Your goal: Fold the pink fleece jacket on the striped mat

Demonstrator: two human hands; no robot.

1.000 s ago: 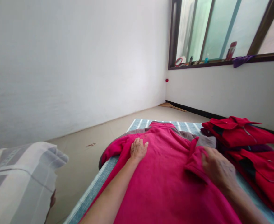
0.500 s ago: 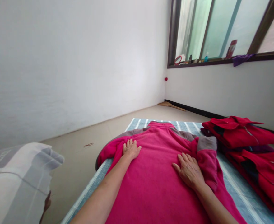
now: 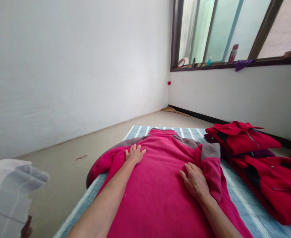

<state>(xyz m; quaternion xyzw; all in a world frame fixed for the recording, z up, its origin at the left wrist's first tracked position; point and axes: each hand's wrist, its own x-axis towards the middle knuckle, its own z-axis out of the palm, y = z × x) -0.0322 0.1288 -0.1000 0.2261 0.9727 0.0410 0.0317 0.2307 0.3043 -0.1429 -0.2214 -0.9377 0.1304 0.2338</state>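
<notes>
A magenta fleece jacket (image 3: 155, 188) lies spread on a blue-and-white striped cloth (image 3: 236, 185) beneath a person's two bare hands. The left hand (image 3: 135, 155) rests palm down near the shoulder, fingers loosely spread, gripping nothing; the right hand (image 3: 196, 183), also open and palm down with the thumb apart, lies on the body panel, empty too, just beside a folded-in sleeve (image 3: 212, 178) with a gray section. Beyond both hands stands the collar (image 3: 162, 132); outward from the left hand, the other sleeve (image 3: 99, 167) droops over the cloth's edge.

The fleece looks light, soft and floppy, likely grippy rather than slippery, with little to break. It should hold best at the shoulder seams or side edges, a broad pinch keeping it from sagging.

Right of the right hand, folded red garments (image 3: 279, 185) share the striped surface. Off the left hand's side, past a stretch of pale floor (image 3: 61, 178), sits a gray-and-white cloth (image 3: 9, 188). Ahead of the hands, a white wall (image 3: 73, 66) meets a corner; ahead and to the right, a window (image 3: 224, 29) carries a red-rimmed mirror (image 3: 181, 63) and a purple cloth (image 3: 243, 65) on its sill.
</notes>
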